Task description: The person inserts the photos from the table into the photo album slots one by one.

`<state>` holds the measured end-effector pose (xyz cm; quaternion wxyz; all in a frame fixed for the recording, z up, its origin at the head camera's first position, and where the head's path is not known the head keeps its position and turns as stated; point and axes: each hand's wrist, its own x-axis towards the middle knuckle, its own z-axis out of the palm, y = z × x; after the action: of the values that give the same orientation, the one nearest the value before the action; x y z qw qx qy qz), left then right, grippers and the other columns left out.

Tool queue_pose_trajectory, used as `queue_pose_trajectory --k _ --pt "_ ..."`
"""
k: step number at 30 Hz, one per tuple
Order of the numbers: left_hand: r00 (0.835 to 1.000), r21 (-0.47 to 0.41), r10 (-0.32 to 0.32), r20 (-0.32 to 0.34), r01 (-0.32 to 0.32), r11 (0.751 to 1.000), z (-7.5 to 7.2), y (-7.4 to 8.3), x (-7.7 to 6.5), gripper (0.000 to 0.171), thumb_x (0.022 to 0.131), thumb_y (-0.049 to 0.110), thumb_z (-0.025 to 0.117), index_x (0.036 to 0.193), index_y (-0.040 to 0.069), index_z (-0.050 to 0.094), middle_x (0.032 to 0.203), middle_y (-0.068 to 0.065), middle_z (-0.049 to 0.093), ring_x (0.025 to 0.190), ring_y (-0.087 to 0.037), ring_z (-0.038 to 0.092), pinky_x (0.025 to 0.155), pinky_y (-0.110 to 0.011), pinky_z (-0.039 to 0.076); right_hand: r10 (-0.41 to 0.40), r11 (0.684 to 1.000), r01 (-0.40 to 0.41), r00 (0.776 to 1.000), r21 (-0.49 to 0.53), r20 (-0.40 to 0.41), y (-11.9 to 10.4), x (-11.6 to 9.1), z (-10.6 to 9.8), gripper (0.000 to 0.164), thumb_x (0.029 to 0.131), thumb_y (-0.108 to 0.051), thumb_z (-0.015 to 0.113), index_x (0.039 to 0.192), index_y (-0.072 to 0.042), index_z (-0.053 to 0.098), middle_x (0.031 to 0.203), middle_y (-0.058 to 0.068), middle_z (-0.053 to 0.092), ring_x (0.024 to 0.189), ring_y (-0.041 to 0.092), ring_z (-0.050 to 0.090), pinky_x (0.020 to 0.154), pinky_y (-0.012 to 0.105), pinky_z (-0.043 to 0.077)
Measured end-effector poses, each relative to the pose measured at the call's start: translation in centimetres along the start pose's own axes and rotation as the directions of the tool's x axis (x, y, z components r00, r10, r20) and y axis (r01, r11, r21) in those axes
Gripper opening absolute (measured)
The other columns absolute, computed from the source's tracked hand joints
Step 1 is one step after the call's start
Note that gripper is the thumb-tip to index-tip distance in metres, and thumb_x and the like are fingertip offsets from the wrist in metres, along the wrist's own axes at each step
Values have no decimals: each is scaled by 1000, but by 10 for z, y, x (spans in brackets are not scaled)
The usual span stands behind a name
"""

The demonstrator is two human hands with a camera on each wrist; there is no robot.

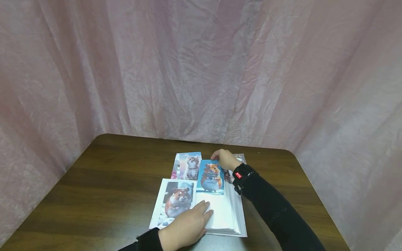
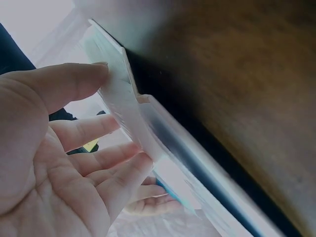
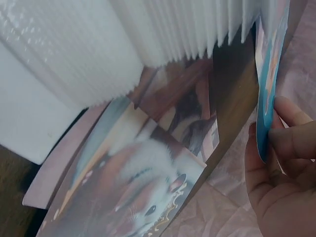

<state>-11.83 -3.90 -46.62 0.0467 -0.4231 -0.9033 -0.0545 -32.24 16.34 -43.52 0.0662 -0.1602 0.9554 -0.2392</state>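
A photo album (image 1: 223,218) lies spread on the table, its left page holding a picture of a brown hamster (image 1: 178,204). My left hand (image 1: 186,223) rests low on the album near the fold, fingers fairly straight and touching the pages. With fingers and thumb, my right hand (image 1: 226,159) pinches the top edge of a blue hamster picture (image 1: 211,179), whose lower part lies over the upper right page. Whether that part is inside the page's sleeve I cannot tell. In the right wrist view the picture (image 3: 269,94) stands edge-on beside the fanned white pages (image 3: 173,29).
Behind the album's left page lie loose pictures, among them a kitten picture (image 1: 191,167). More loose pictures, one of a white and brown furry animal (image 3: 143,182), lie behind the right page, partly under my right arm. A pink curtain (image 1: 201,69) hangs behind the wooden table (image 1: 103,188).
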Motion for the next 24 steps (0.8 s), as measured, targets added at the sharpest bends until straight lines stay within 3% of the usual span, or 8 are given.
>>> queue_pose_trajectory --k 10,15,24 --pt "1000 21 11 -24 -11 1000 1 -1 0 51 88 30 75 132 6 63 138 -15 57 130 -27 53 99 -32 51 -6 997 5 1000 81 15 1 1 2 43 87 22 44 101 -5 75 102 7 70 103 26 64 92 38 53" --pt "1000 -8 -2 7 2 1000 1 -1 0 52 89 31 75 134 8 62 140 -14 55 131 -25 52 102 -33 49 9 993 -15 999 117 52 1 -1 2 41 91 18 44 100 -7 75 102 5 69 100 23 64 89 37 53" --pt "999 -50 -18 47 21 999 -1 -2 1 53 91 31 73 137 8 60 143 -14 53 133 -25 51 104 -34 47 -24 988 5 992 154 121 -3 -9 -1 44 88 20 41 97 -5 75 98 4 68 93 19 63 85 34 54"
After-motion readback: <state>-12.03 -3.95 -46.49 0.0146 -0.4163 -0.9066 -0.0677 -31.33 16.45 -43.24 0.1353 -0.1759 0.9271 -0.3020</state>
